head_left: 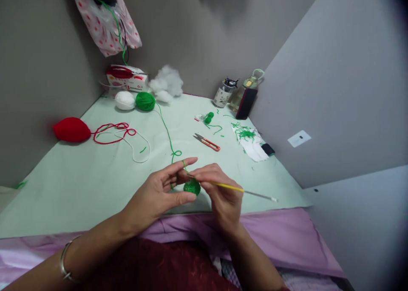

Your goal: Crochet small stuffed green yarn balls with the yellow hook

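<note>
Between my two hands sits a small round piece of green crochet (192,187). My left hand (165,187) pinches it between thumb and fingers, with its index finger stretched out and green yarn (165,127) looped over that finger. The strand runs back across the table to a green yarn ball (145,101). My right hand (219,189) is closed around a crochet hook (228,186) with a yellow grip and a metal shaft pointing right. The hook's tip meets the top of the green piece; its exact place in the stitches is too small to make out.
Orange thread snips (207,142) lie ahead of my hands. Red yarn (72,130) and a white yarn ball (125,100) are at left. White stuffing (167,83), a pen cup (222,94), a bottle (250,87) and a phone (246,103) stand behind. Yarn scraps (246,133) lie at right.
</note>
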### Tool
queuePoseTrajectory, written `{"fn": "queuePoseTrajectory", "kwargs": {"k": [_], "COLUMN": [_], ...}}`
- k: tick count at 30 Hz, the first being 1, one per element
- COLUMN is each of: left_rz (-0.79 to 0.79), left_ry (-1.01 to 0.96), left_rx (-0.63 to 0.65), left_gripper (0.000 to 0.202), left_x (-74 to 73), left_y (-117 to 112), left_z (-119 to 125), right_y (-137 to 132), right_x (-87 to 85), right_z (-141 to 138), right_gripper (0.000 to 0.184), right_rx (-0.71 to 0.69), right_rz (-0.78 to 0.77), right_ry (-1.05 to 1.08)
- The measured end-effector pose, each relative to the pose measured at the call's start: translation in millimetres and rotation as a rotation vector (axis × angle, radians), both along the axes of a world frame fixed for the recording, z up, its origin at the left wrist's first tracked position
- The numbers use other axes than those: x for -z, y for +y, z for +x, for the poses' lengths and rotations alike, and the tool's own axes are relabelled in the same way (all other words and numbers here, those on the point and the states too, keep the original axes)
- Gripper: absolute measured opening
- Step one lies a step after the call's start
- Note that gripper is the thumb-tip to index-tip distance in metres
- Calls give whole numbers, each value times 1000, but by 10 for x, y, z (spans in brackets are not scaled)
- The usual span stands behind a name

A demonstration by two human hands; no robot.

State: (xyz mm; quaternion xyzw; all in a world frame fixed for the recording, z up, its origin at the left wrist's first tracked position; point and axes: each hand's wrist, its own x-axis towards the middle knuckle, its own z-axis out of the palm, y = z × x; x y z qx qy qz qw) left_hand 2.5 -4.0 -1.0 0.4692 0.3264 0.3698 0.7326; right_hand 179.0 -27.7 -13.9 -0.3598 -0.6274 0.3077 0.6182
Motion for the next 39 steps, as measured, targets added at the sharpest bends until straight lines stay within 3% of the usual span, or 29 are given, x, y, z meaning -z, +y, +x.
{"fn": "queuePoseTrajectory", "kwargs": {"k": [7,12,18,24,30,33,36,39], "left_rz": [120,191,245,293,193,-14,-279,-346], "left_ry": [44,122,177,222,84,-112,-286,-347], "left_rx": [-64,-40,-22,-35,-212,-182,-10,74], "left_gripper": [65,61,62,59,45,46,56,69], "left_x": [-96,-111,-74,-60,-48,-44,-56,-66], "left_y": [34,55,77,81,-63,-132,-122,-59], "left_z": [-54,-100,-115,-101,15,50,30,-10], "right_y": [87,94,46,-29,-92,-120,-87,-23], "right_x": [22,-11,-88,-152,-45,21,64,65], "right_z": [17,65,161,177,88,47,20,6], "right_gripper": [13,18,16,24,35,46,45,34], "right_rx": [-172,-212,-215,-102,286,411,292,115], "right_rz": [-232,-254,-154,201,616,680,596,402], "right_ry": [322,267,68,-391,-818,-839,-619,-229]}}
